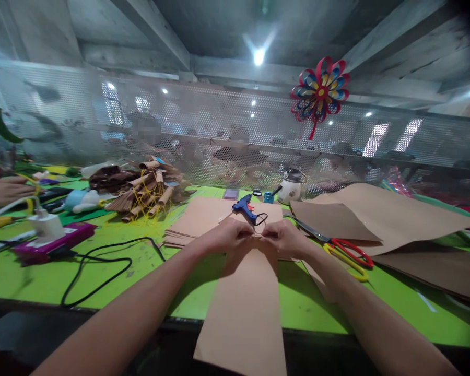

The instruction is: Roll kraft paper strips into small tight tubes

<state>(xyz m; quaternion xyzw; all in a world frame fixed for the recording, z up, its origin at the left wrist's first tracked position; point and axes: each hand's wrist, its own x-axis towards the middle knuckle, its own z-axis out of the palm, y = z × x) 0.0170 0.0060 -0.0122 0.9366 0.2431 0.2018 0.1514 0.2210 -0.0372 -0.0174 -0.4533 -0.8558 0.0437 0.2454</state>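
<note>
One long, flat-sided strip of tan kraft paper [246, 308] with a smooth matte face and straight-cut edges runs across a glossy lime-green tabletop [23, 284] marked with small dark specks. Beyond it, a layered stack of flat tan paper sheets [191, 222] shows slightly staggered edges, and a blue plastic glue gun with a red trigger [243, 208] rests on top. To the right, a stiff dark-brown paper sheet [332, 220] lies near metal scissors with red and yellow loop handles [329, 240]. To the left sits a tangled heap of rolled brown paper pieces with yellow string [152, 190].

The strip's far end is in the grip: the left hand [235, 233] and the right hand [284, 237] pinch it between thumbs and fingertips, close beside each other, just short of the glue gun. From there the strip comes toward the person, between the forearms, and extends past the table's near edge.

It is plain and light tan, darkened by shadow just below the hands; whether the pinched end is folded cannot be told, since the fingers cover it.
</note>
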